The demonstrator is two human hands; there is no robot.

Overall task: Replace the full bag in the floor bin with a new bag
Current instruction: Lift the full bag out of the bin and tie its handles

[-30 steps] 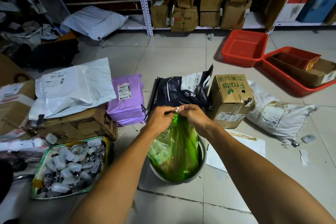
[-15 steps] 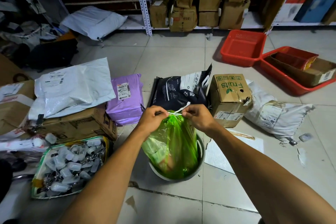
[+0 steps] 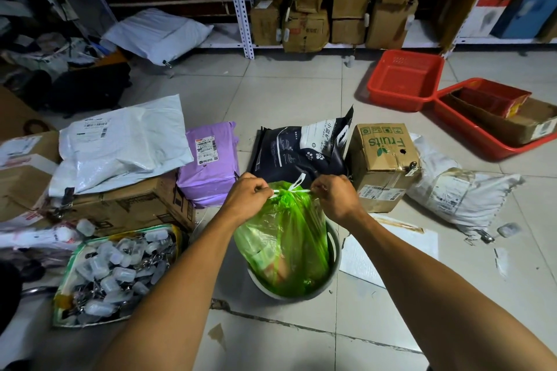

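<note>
Both hands are closed into fists above the floor bin (image 3: pixel 333 262), each pinching 1 end of a white drawstring (image 3: pixel 294 189). The left hand (image 3: pixel 247 193) grips the cord's left end and the right hand (image 3: pixel 334 196) grips the right end, so the string runs taut between them, with a small loop standing up at the middle. Directly under the hands, the green translucent bag (image 3: pixel 286 238) is gathered shut at its neck, bulging with contents and still sitting in the round grey bin, whose rim shows below and to the right of the bag. The bin stands on the tiled floor (image 3: pixel 295 87).

Just beyond the hands lies a dark pet-food bag (image 3: pixel 297 147) with paw prints. Beside the right hand sits a cardboard box (image 3: pixel 381 159) printed "Fruits", and further right a white woven sack (image 3: pixel 458 193). Beside the left hand is a purple mailer parcel (image 3: pixel 211 156), and further left a white poly mailer (image 3: pixel 120 141) lies on top of cardboard cartons. Near the left forearm, a shallow tray (image 3: pixel 90 321) holds many small clear plastic tags. Well beyond the right hand are 2 red baskets (image 3: pixel 404 78), with metal shelving (image 3: pixel 241 3) of boxes behind.
</note>
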